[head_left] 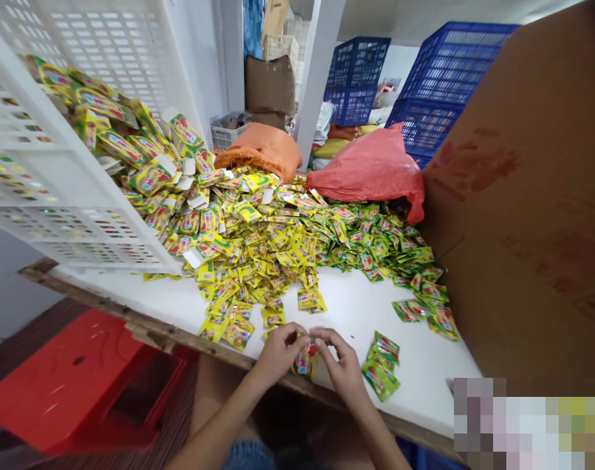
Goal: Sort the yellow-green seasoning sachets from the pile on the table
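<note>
At the front edge of the white table, my left hand (282,352) and my right hand (337,359) pinch the top of a small yellow carton (305,363) with a red and green print. Both hands have thumb and fingers bent together at its upper end, and the fingers partly hide it. Just left of my left hand lie yellow sachets (238,331). One yellow sachet pair (311,299) sits beyond my hands. Beside my right hand are a few green sachets (381,369) on the white tabletop (346,307).
A tipped white crate (125,196) spills open cartons (115,147) at left. Piled sachets spread across the back, below an orange sack (260,149) and a red bag (370,166). A tall cardboard box (527,215) borders the right. A red stool (66,378) stands lower left.
</note>
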Motion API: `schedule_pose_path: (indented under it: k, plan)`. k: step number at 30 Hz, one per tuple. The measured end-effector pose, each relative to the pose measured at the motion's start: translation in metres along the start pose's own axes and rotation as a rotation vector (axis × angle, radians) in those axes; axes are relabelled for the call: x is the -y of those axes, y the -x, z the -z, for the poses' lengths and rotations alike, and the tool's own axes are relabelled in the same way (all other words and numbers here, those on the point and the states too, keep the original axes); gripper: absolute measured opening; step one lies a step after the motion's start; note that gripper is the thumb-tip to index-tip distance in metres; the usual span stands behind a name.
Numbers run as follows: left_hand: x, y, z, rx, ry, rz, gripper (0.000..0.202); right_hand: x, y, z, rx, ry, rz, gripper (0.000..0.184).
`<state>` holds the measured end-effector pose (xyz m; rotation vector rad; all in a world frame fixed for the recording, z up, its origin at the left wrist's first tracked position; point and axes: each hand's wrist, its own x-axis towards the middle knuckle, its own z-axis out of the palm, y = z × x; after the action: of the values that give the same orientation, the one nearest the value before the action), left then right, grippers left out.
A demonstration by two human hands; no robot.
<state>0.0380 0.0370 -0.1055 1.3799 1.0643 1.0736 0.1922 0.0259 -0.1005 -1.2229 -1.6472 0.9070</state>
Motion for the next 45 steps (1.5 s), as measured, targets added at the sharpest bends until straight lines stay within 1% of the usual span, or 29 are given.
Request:
schedule_pose_path:
  k: [2,3,5,7,8,10,11,12,14,16,17,20,23,29,33,36,38,41,43,45]
  plan:
    - [0.001,-0.002,0.002,-0.006,-0.007,-0.021,0.017,0.002,-0.005,0.001,0.065,0.018,0.036,0.023]
    - [0.002,-0.002,0.002,-0.008,0.020,-0.021,0.016,0.001,-0.006,0.001,0.064,0.017,0.038,0.024]
    - [0.004,-0.002,0.001,-0.025,0.120,-0.004,0.014,-0.001,-0.004,0.000,0.006,-0.010,0.008,0.026]
    - [0.006,-0.002,0.000,-0.048,0.224,0.014,0.024,-0.004,-0.002,-0.001,-0.041,-0.046,-0.037,0.024]
    - [0.007,-0.002,-0.001,-0.056,0.260,0.020,0.030,-0.005,-0.001,-0.001,-0.042,-0.061,-0.055,0.023]
    - [0.006,-0.003,-0.001,-0.030,0.298,0.025,0.041,-0.006,0.000,0.000,-0.014,-0.061,-0.055,0.022]
    - [0.006,-0.004,-0.001,-0.008,0.300,0.021,0.043,-0.006,-0.001,0.001,-0.010,-0.043,-0.037,0.022]
    - [0.005,-0.005,0.000,0.015,0.294,0.014,0.042,-0.006,-0.001,0.001,-0.018,-0.022,-0.015,0.022]
    - [0.003,-0.006,0.002,0.043,0.261,-0.004,0.033,-0.006,-0.002,0.000,-0.080,-0.009,0.016,0.020]
    - [0.000,-0.005,0.003,0.040,0.212,-0.021,0.020,-0.004,0.000,-0.003,-0.145,-0.050,0.010,0.019]
    - [-0.002,-0.004,0.004,0.035,0.190,-0.030,0.017,-0.002,0.002,-0.004,-0.158,-0.066,0.006,0.019]
    - [-0.009,0.002,0.004,0.008,0.124,-0.067,0.013,0.005,0.006,-0.006,-0.100,-0.034,0.023,0.017]
    - [-0.017,0.005,0.003,-0.018,0.039,-0.077,0.013,0.012,0.007,-0.004,-0.084,0.019,0.019,0.017]
    - [-0.026,-0.001,0.003,-0.039,-0.059,-0.041,0.013,0.018,-0.002,0.001,-0.079,0.033,-0.091,0.024]
    - [-0.023,-0.005,0.001,-0.047,-0.021,-0.021,0.013,0.020,-0.002,0.001,-0.092,0.019,-0.108,0.027]
    - [-0.016,-0.003,0.005,-0.034,0.052,0.012,0.015,0.018,0.003,0.000,-0.098,-0.009,-0.096,0.023]
    - [-0.013,-0.001,0.009,-0.007,0.073,0.003,0.017,0.015,0.007,-0.002,-0.106,-0.029,-0.082,0.020]
    - [-0.010,0.004,0.013,0.035,0.040,-0.029,0.020,0.011,0.010,-0.009,-0.110,-0.052,-0.078,0.020]
    - [-0.011,0.009,0.009,0.035,0.009,-0.027,0.024,0.011,0.011,-0.009,-0.103,-0.051,-0.076,0.021]
    - [-0.013,0.015,0.002,0.037,0.000,-0.017,0.028,0.018,0.014,0.001,-0.087,0.003,-0.047,0.020]
